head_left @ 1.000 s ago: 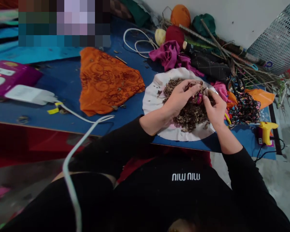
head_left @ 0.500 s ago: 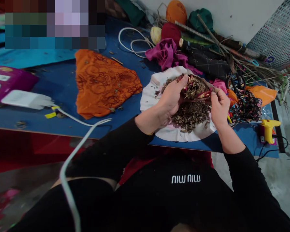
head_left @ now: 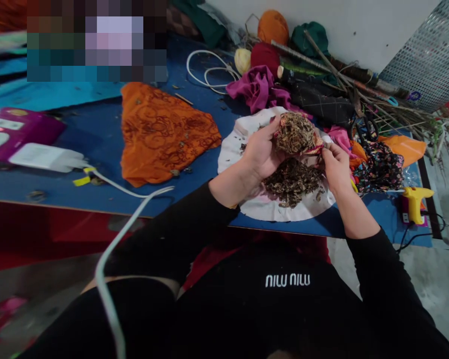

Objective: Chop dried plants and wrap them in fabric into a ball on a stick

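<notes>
My left hand (head_left: 260, 152) cups a small patterned cloth pouch (head_left: 295, 133) heaped with dried brown plant bits, holding it just above a white paper plate (head_left: 235, 149). Fingers of my right hand (head_left: 335, 164) pinch the pouch's right edge. More dried plant bits (head_left: 292, 182) lie piled on the plate under both hands. The plate rests on a blue table (head_left: 97, 134) near its front edge.
An orange patterned cloth (head_left: 160, 132) lies left of the plate. Magenta fabric (head_left: 258, 87), yarn balls (head_left: 273, 27), sticks (head_left: 377, 99), scissors (head_left: 366, 127) and floral fabric (head_left: 379, 167) crowd the back right. A yellow glue gun (head_left: 415, 202) sits at the right edge. A white charger (head_left: 45, 157) with cable lies left.
Both hands have lifted from the pile, bringing the cloth up filled with dried bits. The cloth's edges are now gathered higher around the filling.
</notes>
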`<action>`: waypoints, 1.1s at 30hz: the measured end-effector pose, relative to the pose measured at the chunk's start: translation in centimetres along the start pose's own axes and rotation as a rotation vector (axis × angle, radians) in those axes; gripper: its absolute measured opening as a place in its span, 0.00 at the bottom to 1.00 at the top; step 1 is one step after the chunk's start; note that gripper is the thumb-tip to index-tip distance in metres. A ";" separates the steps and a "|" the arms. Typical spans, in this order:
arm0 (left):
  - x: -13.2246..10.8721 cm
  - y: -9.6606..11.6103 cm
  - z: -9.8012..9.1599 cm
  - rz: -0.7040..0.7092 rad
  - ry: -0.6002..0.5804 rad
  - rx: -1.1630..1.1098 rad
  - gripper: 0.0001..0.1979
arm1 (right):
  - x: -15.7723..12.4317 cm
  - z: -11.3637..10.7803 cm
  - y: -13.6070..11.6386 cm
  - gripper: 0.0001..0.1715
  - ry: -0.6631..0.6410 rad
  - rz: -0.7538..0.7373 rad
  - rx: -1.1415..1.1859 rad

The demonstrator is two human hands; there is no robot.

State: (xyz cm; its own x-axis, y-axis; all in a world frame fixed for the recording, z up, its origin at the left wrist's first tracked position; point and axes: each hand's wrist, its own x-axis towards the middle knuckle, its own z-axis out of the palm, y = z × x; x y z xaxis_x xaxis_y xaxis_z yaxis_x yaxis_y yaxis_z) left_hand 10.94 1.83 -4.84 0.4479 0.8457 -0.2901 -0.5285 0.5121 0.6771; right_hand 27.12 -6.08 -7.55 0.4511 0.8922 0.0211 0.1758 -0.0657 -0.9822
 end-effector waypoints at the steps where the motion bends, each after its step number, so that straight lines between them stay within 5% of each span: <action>1: 0.0 -0.1 0.0 0.007 0.000 0.010 0.14 | 0.1 -0.1 0.1 0.08 0.019 -0.048 -0.045; 6: 0.2 -0.9 -0.2 0.093 0.005 0.093 0.16 | -0.3 -1.3 -0.7 0.17 0.360 -0.502 -0.375; 10: -0.1 -1.5 -0.1 0.178 -0.041 0.187 0.17 | -1.4 -1.1 -1.3 0.26 0.244 -0.699 -0.595; 15: -1.1 -2.0 0.1 0.206 -0.175 0.265 0.18 | -2.0 0.8 -0.5 0.47 -0.004 -0.639 -0.700; 20: -0.9 -2.4 -0.1 0.207 -0.170 0.242 0.17 | -1.7 0.7 -0.8 0.43 -0.031 -0.591 -0.573; 28: 0.4 -1.8 -0.2 0.015 -0.020 0.084 0.13 | -0.7 0.1 0.0 0.38 0.039 -0.459 -0.201; 33: -0.2 -2.2 0.3 0.126 -0.142 0.216 0.11 | -0.6 0.2 0.2 0.42 0.032 -0.430 -0.140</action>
State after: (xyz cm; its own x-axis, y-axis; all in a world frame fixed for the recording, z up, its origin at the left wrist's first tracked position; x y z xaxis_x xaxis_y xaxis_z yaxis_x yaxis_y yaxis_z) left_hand 12.22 0.49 -6.07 0.4931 0.8633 -0.1073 -0.4270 0.3476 0.8348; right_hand 26.68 -6.52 -7.80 0.3380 0.8375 0.4294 0.4683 0.2461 -0.8486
